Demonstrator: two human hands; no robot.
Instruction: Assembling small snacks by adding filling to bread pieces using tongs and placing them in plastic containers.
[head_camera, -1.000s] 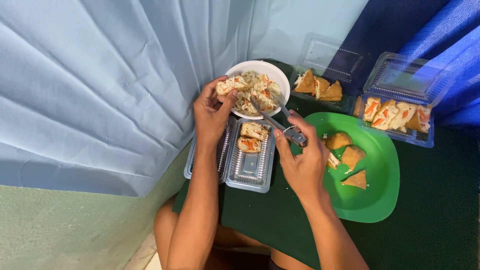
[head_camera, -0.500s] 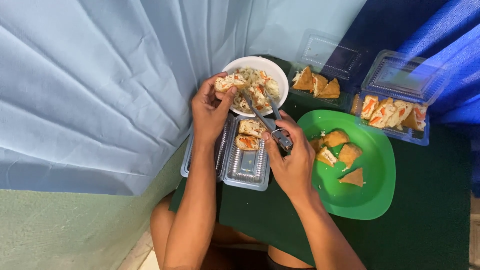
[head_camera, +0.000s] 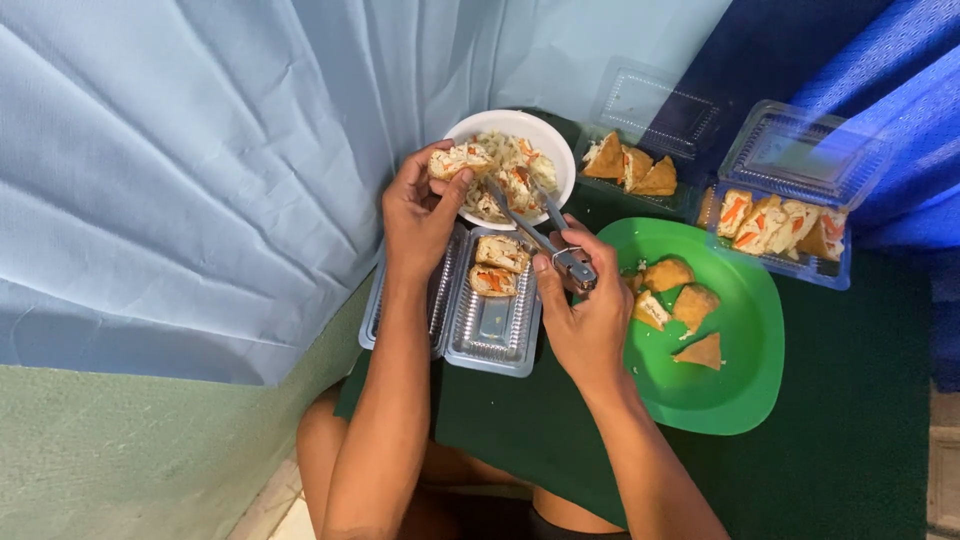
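Held metal tongs (head_camera: 530, 220) in right hand (head_camera: 590, 320), grip closed round the handle, long axis slanting up-left, tips in white bowl (head_camera: 470, 130). Pinched stuffed tofu piece (head_camera: 452, 160) in left hand (head_camera: 420, 215), over bowl's left rim.

The tongs (head_camera: 540, 225) are shiny bare metal, and the bowl (head_camera: 470, 130) at 12 o'clock of them looks glossy white. The trays (head_camera: 490, 335) are clear, ribbed, glinting plastic; the plate (head_camera: 760, 330) at 3 o'clock is smooth green plastic. The tablecloth (head_camera: 850, 440) is matt, felt-like green, and the curtain (head_camera: 200, 150) is thin pale-blue cloth.
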